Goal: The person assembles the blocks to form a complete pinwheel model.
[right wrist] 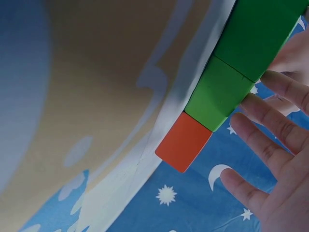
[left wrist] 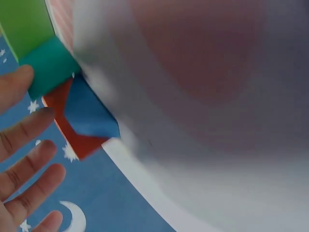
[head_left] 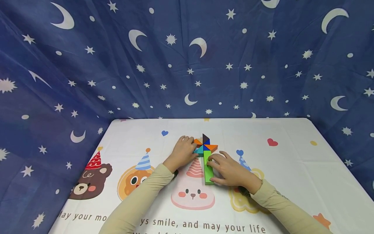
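Observation:
Small blocks in orange, teal, blue and dark brown form a pinwheel shape (head_left: pixel 203 145) on the tabletop. Below it runs a straight light green stem (head_left: pixel 208 172); the right wrist view shows a darker green block (right wrist: pixel 260 36) end to end with a lighter green block (right wrist: pixel 219 94), beside an orange block (right wrist: pixel 184 141). My left hand (head_left: pixel 183 151) lies at the pinwheel's left side, thumb against the teal block (left wrist: pixel 49 67) and fingers spread near the orange block (left wrist: pixel 87 146). Along the stem's right edge, my right hand (head_left: pixel 230 169) touches the green with relaxed fingertips.
A white tablecloth (head_left: pixel 306 182) printed with cartoon animals, hearts and lettering covers the table. Behind and at the sides hangs a dark blue curtain (head_left: pixel 222 81) with moons and stars, meeting the table's far edge.

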`<control>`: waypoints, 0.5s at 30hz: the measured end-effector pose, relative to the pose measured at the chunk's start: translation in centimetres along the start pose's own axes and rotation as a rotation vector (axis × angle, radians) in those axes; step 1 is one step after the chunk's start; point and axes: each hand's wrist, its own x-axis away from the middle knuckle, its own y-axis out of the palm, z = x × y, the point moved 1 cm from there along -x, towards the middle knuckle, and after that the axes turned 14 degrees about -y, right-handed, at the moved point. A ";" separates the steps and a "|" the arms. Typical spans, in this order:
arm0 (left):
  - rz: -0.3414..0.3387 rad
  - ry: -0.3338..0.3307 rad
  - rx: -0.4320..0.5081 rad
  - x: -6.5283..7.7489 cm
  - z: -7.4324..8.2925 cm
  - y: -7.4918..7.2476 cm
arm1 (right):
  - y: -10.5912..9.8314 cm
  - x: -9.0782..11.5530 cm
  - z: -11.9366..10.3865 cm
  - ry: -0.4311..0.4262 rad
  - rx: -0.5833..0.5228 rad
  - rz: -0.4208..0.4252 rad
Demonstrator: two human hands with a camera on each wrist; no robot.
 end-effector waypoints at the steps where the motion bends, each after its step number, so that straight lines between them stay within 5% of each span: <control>1: -0.003 -0.004 0.006 0.0 -0.2 0.0 | 0.0 0.0 0.0 0.000 -0.001 -0.001; 9: -0.024 -0.009 0.069 0.3 -1.8 -0.2 | -0.1 0.0 0.0 0.012 -0.018 -0.017; 15: -0.044 0.049 0.095 0.5 -1.6 0.0 | -0.2 0.0 -0.1 0.011 -0.011 -0.016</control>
